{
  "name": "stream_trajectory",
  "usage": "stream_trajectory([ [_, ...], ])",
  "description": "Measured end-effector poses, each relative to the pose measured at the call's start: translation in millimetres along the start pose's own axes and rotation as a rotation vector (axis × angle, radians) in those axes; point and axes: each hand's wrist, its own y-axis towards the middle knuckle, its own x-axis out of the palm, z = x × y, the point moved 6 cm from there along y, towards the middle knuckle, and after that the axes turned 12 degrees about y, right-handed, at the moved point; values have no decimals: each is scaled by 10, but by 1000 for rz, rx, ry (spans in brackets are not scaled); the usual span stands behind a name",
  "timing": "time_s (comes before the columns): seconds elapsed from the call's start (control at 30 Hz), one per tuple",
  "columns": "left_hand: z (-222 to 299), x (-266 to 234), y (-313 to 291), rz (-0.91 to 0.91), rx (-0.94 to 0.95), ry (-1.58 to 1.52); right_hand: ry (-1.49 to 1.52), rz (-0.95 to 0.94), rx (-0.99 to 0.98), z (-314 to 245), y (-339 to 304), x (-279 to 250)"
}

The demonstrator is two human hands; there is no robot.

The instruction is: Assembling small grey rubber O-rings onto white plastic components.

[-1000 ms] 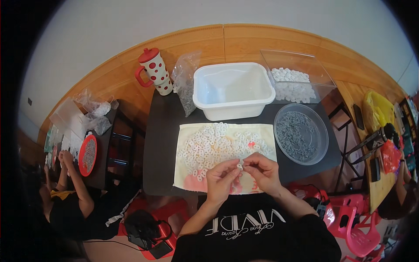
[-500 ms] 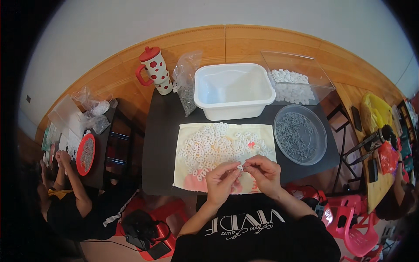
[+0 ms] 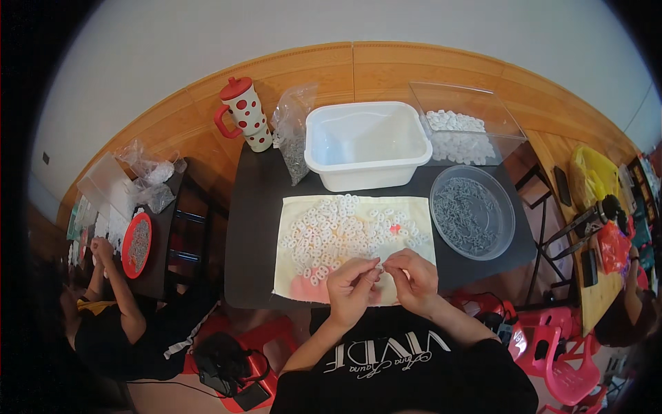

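Note:
My left hand [image 3: 350,288] and my right hand [image 3: 412,277] meet at the near edge of a pale cloth [image 3: 414,207] on a black table [image 3: 255,228]. Their fingertips pinch one small white ring-shaped piece [image 3: 378,263] between them. A heap of the same white pieces [image 3: 331,231] is spread over the cloth just beyond my hands. Among the heap lies one small red piece [image 3: 394,228].
A white tub [image 3: 365,145] stands behind the cloth. A clear round bowl of small grey parts [image 3: 472,211] is at right, a clear tray of white pieces [image 3: 460,131] behind it. A red-dotted mug [image 3: 243,112] and a plastic bag [image 3: 292,138] stand far left. Another person [image 3: 110,303] works at a side table.

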Motion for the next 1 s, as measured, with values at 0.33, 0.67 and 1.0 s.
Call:
stream_trajectory([
  [0.33,81,19,-31,56,165,194,-97,-50,-95,-49,-32,61],
  [0.67,-23,13,-56,141,233,278,-188,12,-151,-40,-58,148],
  [1.0,-333,30,-12,61,-171,-136,63,69,320,306,-139,-341],
])
